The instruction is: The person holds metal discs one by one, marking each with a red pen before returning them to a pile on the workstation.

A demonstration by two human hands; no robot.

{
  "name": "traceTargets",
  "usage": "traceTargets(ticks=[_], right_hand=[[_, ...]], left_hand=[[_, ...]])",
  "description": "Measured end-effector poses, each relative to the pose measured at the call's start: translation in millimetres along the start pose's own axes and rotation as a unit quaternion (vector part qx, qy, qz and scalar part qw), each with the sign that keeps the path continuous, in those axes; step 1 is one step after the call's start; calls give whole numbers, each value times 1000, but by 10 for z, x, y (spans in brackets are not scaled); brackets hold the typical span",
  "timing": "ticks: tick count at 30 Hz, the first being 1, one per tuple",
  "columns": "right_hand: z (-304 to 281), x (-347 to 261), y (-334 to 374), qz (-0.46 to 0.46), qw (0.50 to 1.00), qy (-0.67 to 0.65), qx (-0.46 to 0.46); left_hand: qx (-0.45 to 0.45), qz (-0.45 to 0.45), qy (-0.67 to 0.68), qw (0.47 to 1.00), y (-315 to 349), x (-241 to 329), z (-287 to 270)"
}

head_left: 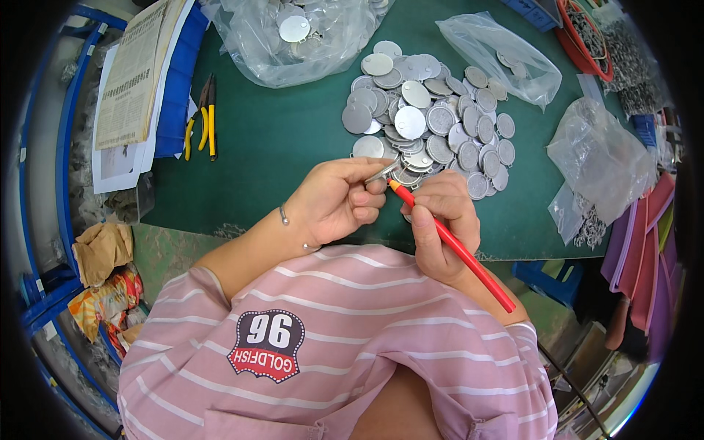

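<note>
Pinched between the thumb and fingers of my left hand is a round metal disc, tilted nearly edge-on. My right hand grips a long red pencil, its tip meeting or almost meeting the disc's lower edge. Whether they touch, I cannot tell. Just beyond both hands a heap of silvery metal discs spreads over the green table. Some discs show a plain face, others a raised rim and small loops at the edge. My right hand partly covers the heap's near side.
A clear plastic bag with more discs lies at the back. Another clear bag sits behind the heap. Yellow-handled pliers rest at left beside a blue bin. At right are a bag of metal chains and a red basket.
</note>
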State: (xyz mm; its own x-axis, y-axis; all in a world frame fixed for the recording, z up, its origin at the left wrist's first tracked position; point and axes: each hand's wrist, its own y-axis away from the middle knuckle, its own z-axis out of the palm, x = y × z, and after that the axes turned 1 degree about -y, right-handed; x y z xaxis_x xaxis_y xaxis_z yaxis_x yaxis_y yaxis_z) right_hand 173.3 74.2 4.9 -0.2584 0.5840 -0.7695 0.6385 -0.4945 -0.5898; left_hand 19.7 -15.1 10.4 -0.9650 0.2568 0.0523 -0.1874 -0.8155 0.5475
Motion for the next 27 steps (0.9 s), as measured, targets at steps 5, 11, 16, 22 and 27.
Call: traceTargets(ticks=[5, 11, 16, 22, 27], right_hand=[[24, 25, -3, -31, 999, 15, -19], [62, 17, -56, -44, 998, 31, -33], [75, 22, -40, -26, 998, 53, -11], [47, 69, -5, 57, 994, 90, 30], [0, 56, 26, 9, 999, 7, 31]], left_hand=[[-37, -100, 112, 988, -22, -15, -79], [-50, -117, 119, 985, -22, -34, -72], [-32, -118, 82, 989, -8, -25, -69], [-20, -72, 12, 997, 2, -31, -51], [126, 82, -101, 983, -6, -70, 79]])
